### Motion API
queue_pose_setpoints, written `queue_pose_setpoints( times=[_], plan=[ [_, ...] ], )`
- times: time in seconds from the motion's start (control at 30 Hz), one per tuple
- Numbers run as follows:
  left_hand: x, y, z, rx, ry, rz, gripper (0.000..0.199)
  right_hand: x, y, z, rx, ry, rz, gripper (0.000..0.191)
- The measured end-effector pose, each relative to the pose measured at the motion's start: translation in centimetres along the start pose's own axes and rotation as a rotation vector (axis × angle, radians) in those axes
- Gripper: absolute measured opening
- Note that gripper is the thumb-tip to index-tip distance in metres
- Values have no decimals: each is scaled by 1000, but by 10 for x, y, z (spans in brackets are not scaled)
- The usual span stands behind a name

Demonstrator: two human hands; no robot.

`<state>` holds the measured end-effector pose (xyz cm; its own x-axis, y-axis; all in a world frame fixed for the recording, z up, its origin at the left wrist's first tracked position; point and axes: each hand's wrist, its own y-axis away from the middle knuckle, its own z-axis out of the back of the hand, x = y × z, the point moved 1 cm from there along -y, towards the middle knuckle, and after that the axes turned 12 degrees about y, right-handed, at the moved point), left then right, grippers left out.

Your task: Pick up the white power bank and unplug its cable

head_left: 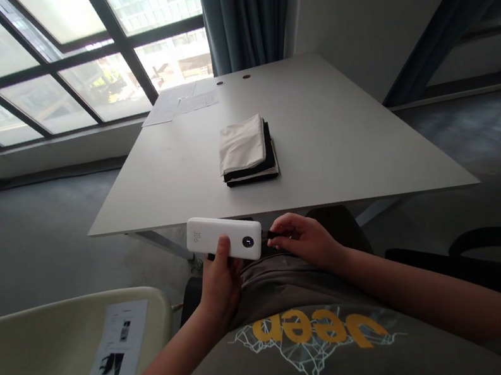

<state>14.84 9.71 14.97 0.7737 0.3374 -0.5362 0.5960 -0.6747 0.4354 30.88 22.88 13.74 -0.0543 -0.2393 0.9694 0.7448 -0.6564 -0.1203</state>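
Observation:
My left hand (220, 276) grips a white power bank (223, 238) from below, thumb on its front face, just in front of my lap. A small round display shows near the power bank's right end. My right hand (302, 238) pinches a black cable plug (272, 234) at that right end; whether the plug is fully seated I cannot tell. Beyond my hands, a folded stack of white and black cloth (247, 149) lies on the grey table (342, 134).
A cream chair seat (30, 365) at lower left carries a printed sheet (115, 354). Papers (178, 102) lie at the table's far left corner. A black chair arm (495, 242) is at right. Windows and a curtain stand behind the table.

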Motion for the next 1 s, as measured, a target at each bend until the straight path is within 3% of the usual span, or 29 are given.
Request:
queue_pose_setpoints(
  times=[0.1,0.23,0.63,1.0],
  plan=[
    [-2,-3,7,-46,-40,-102,61,1,-1,0,-67,213,66,26],
    [-3,-7,18,-70,-86,-137,59,0,-4,-3,-29,387,120,20],
    [6,-17,56,-159,-215,64,69,-25,-10,-17,132,493,121,14],
    [1,-25,49,-144,-5,62,61,-26,-14,-19,80,479,174,19]
  ],
)
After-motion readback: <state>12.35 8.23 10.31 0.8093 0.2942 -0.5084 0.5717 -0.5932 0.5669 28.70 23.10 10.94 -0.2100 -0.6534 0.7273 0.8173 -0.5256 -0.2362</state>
